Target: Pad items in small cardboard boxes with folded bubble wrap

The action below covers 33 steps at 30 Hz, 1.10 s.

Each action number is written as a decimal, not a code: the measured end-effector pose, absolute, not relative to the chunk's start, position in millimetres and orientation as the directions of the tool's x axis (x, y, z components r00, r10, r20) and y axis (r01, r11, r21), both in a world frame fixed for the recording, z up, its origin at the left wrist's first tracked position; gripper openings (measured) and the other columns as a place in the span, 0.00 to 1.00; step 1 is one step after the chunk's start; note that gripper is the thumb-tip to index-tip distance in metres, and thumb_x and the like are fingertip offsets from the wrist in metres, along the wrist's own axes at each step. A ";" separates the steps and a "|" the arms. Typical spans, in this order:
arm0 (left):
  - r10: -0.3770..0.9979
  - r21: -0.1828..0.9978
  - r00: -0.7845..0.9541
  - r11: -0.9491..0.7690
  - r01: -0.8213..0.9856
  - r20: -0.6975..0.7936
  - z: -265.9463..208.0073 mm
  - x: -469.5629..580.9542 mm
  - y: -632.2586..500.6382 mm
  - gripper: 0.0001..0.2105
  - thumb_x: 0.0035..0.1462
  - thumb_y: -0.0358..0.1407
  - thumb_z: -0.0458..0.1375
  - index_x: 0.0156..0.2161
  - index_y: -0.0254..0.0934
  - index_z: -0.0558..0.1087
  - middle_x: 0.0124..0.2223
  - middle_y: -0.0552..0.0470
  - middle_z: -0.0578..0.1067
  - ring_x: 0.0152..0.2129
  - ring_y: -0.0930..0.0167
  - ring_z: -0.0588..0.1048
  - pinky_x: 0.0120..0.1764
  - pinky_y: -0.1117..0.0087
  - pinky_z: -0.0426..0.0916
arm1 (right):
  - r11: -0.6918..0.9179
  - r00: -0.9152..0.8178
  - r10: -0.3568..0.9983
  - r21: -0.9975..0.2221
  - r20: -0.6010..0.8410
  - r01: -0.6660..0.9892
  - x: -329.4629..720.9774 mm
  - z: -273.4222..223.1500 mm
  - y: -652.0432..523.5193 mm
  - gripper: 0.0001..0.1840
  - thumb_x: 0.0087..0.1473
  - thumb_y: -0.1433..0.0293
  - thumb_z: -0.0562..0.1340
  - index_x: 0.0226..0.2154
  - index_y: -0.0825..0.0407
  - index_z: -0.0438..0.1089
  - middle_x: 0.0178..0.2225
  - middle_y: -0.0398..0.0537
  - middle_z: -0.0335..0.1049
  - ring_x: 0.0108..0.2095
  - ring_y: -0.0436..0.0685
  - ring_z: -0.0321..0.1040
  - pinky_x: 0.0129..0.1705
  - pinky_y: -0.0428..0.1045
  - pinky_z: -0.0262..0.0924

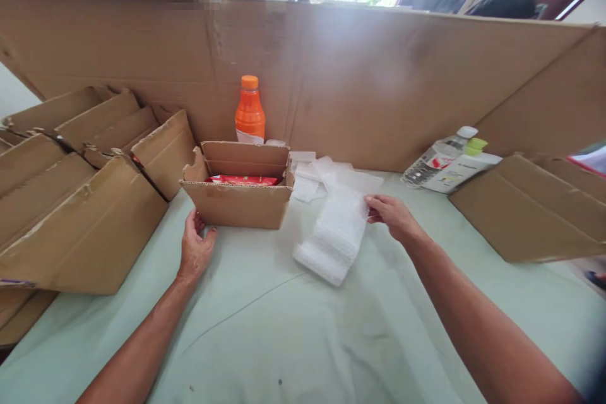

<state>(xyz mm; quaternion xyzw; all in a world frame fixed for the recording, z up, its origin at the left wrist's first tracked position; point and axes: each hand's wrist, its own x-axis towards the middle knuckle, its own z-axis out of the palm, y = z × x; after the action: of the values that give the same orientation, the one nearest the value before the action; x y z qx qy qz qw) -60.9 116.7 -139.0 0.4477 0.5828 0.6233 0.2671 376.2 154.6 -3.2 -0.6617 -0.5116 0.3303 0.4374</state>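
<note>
My left hand (196, 251) is at the lower left corner of a small open cardboard box (237, 207), its fingertips against the side and its thumb spread away. Inside the box lies a red packet (245, 180), mostly hidden by the front wall. To the right, a folded strip of bubble wrap (334, 221) hangs from my right hand (386, 214), pinched at its right edge between thumb and fingers. Several thin white sheets (305, 180) lie between the box and the bubble wrap.
An orange bottle (250, 110) stands behind the box. Several open cardboard boxes (71, 221) crowd the left side. At right are a clear plastic bottle (438, 158), a white carton (461, 170) and another cardboard box (525, 208). A tall cardboard wall (379, 88) closes the back.
</note>
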 end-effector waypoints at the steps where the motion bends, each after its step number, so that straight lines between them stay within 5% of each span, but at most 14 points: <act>1: 0.858 0.967 -0.453 -0.172 0.190 0.242 -138.9 -61.0 116.1 0.32 0.50 0.36 0.63 0.62 0.37 0.65 0.57 0.40 0.73 0.54 0.61 0.74 0.62 0.54 0.66 | -0.092 0.305 0.951 -0.893 0.052 0.441 377.5 -3.2 156.4 0.20 0.48 0.57 0.69 0.38 0.55 0.74 0.37 0.60 0.76 0.41 0.67 0.75 0.36 0.57 0.71; 5: 0.865 0.972 -0.456 -0.135 0.193 0.211 -134.1 -63.2 112.9 0.31 0.52 0.38 0.63 0.62 0.37 0.65 0.56 0.40 0.74 0.53 0.62 0.75 0.60 0.55 0.67 | 0.018 0.248 0.923 -0.678 0.294 0.735 351.2 -10.9 138.1 0.32 0.52 0.56 0.65 0.56 0.53 0.70 0.55 0.64 0.72 0.50 0.69 0.71 0.47 0.61 0.68; 11: 0.921 0.970 -0.369 -0.034 0.240 0.124 -108.3 -80.8 114.1 0.29 0.51 0.44 0.63 0.57 0.37 0.69 0.50 0.42 0.77 0.46 0.62 0.78 0.49 0.60 0.73 | 0.301 -0.311 0.944 -0.659 0.107 0.689 247.3 -59.2 114.7 0.39 0.55 0.57 0.65 0.65 0.51 0.60 0.55 0.61 0.74 0.41 0.63 0.75 0.40 0.57 0.70; 15: 0.950 0.955 -0.299 0.004 0.296 0.089 -93.1 -86.4 130.7 0.20 0.46 0.45 0.64 0.43 0.35 0.76 0.39 0.47 0.79 0.38 0.62 0.78 0.45 0.60 0.74 | 0.283 -0.293 0.951 -0.661 0.099 0.695 221.0 -59.5 151.7 0.26 0.60 0.64 0.62 0.59 0.53 0.66 0.49 0.57 0.78 0.40 0.61 0.75 0.43 0.55 0.67; 20: 0.933 0.944 -0.332 -0.023 0.330 0.139 -91.9 -72.4 185.4 0.15 0.46 0.41 0.62 0.39 0.35 0.75 0.35 0.50 0.78 0.34 0.65 0.77 0.44 0.61 0.73 | 0.241 -0.232 0.968 -0.626 0.098 0.742 219.3 -43.1 205.9 0.16 0.60 0.70 0.60 0.50 0.54 0.72 0.41 0.55 0.81 0.39 0.63 0.77 0.43 0.54 0.67; 28: 0.916 0.961 -0.390 0.012 0.275 0.100 -110.2 -58.7 168.2 0.28 0.52 0.38 0.64 0.58 0.35 0.67 0.49 0.43 0.75 0.46 0.64 0.76 0.55 0.55 0.71 | 0.247 -0.199 0.969 -0.646 0.148 0.723 268.1 -38.0 187.6 0.23 0.63 0.63 0.60 0.59 0.51 0.70 0.63 0.56 0.69 0.63 0.64 0.66 0.60 0.59 0.64; 33: 0.974 0.899 -0.200 -0.005 0.437 0.103 -113.5 -56.5 76.7 0.24 0.54 0.41 0.62 0.56 0.39 0.72 0.55 0.42 0.76 0.49 0.61 0.76 0.57 0.53 0.71 | 0.205 -0.210 0.976 -0.597 0.063 0.776 314.9 -54.2 105.6 0.36 0.53 0.51 0.70 0.60 0.49 0.71 0.64 0.60 0.67 0.64 0.71 0.64 0.64 0.69 0.59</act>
<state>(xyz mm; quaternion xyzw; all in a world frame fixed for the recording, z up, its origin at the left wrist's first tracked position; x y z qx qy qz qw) -56.5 76.7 -113.5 0.5547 0.6362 0.4416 0.3042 314.9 105.6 -54.2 -0.5883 -0.7441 0.2262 0.2212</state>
